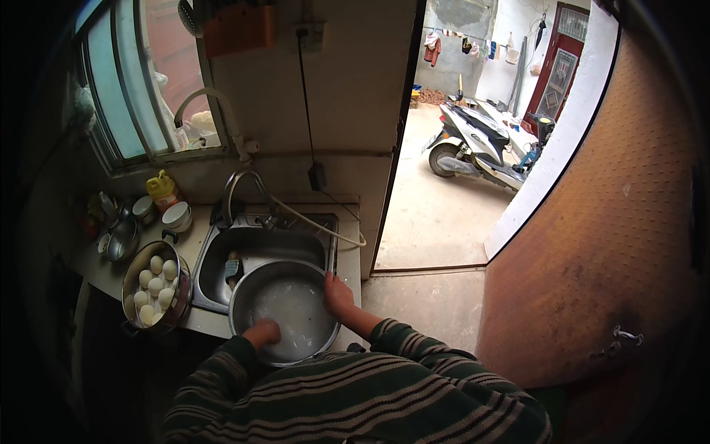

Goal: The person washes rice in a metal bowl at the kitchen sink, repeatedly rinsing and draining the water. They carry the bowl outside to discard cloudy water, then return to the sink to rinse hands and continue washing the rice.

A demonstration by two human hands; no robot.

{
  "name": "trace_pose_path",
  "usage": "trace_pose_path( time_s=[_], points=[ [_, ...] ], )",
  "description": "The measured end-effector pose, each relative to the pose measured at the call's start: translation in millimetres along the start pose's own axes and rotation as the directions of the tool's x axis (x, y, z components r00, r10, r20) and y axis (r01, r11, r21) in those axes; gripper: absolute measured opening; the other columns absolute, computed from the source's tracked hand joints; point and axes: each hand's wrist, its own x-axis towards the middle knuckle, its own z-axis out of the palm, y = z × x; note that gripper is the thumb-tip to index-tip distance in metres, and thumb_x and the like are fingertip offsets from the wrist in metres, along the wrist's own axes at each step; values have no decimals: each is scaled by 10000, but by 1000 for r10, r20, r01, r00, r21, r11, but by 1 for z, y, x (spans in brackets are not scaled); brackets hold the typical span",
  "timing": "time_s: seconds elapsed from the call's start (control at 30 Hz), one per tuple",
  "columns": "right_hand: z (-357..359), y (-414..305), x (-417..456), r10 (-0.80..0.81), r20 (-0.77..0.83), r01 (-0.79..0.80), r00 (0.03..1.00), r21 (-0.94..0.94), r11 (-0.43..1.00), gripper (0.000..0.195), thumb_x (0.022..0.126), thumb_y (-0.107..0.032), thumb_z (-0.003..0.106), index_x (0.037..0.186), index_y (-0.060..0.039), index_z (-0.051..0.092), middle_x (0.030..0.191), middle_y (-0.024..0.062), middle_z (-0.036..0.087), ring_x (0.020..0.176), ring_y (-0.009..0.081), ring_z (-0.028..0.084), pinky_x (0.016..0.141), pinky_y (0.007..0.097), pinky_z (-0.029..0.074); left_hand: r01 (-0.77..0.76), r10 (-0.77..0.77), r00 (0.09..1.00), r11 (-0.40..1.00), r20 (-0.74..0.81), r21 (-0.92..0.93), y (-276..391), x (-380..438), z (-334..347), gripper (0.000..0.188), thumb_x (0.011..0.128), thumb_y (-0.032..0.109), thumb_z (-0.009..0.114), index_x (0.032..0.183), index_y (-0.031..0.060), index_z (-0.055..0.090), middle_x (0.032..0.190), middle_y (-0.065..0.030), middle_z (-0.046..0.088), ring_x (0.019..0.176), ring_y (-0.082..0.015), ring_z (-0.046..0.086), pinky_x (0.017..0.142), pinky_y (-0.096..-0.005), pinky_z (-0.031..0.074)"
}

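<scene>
In front of me a large round metal basin (294, 280) sits over the front part of the steel sink (283, 238) and the counter edge. Cloudy water (294, 322) lies in it, with a few pale bits. My right hand (338, 298) grips the basin's right rim. Inside the basin, at its near left side, is my left hand (267, 331); its fingers are down in the water and hidden, so whether they hold anything does not show. Left of the sink, a two-handled steel pot (181, 299) is filled with several white, egg-shaped pieces (156, 286).
A curved metal faucet (244, 173) rises behind the sink. In the sink lies a brush-like item (233, 269). White bowls (177, 216) and a yellow jug (162, 190) stand at the back left. To the right, a wooden door (577, 222) opens onto a yard with a scooter (477, 139).
</scene>
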Motion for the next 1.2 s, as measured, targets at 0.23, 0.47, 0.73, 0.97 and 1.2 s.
trace_pose_path(
  time_s=[0.23, 0.47, 0.73, 0.97, 1.2],
  points=[
    [-2, 1, -4, 22, 22, -22, 1000, 29, 999, 336, 688, -1, 522, 998, 6, 393, 855, 209, 530, 751, 357, 570, 627, 428, 481, -5, -50, 921, 990, -386, -139, -2, 40, -8, 260, 718, 131, 492, 878, -27, 623, 993, -249, 563, 949, -350, 538, 870, -421, 388],
    [-3, 1, -2, 30, 47, -31, 998, 23, 999, 324, 703, -10, 517, 1002, 9, 394, 862, 218, 534, 758, 361, 575, 627, 431, 484, -195, 122, 853, 977, -507, -92, 27, 63, -22, 219, 684, 94, 509, 828, -28, 621, 909, -225, 588, 916, -359, 542, 878, -414, 382],
    [-4, 0, -3, 20, 41, -19, 999, -25, 1000, 315, 706, -22, 529, 991, 3, 397, 845, 204, 537, 733, 353, 583, 603, 425, 489, -354, 173, 775, 916, -607, -190, 43, 43, -22, 285, 722, 51, 500, 996, -12, 545, 1026, -218, 545, 956, -349, 523, 869, -404, 395],
    [-4, 0, -3, 40, 85, -40, 996, -3, 999, 342, 701, -11, 510, 1020, -5, 386, 877, 213, 531, 766, 378, 569, 627, 448, 478, -302, -17, 650, 912, -760, -278, -13, 42, 6, 317, 770, 41, 451, 1075, -36, 484, 1093, -251, 492, 1031, -371, 471, 889, -411, 378],
    [0, 1, 0, 51, 63, -51, 997, -4, 999, 325, 707, -16, 508, 1010, -16, 390, 864, 211, 534, 762, 375, 570, 614, 450, 476, -100, 98, 829, 995, -551, 27, -26, 28, 25, 177, 682, 67, 494, 811, -7, 590, 880, -215, 567, 868, -345, 542, 834, -405, 399]
  ],
)
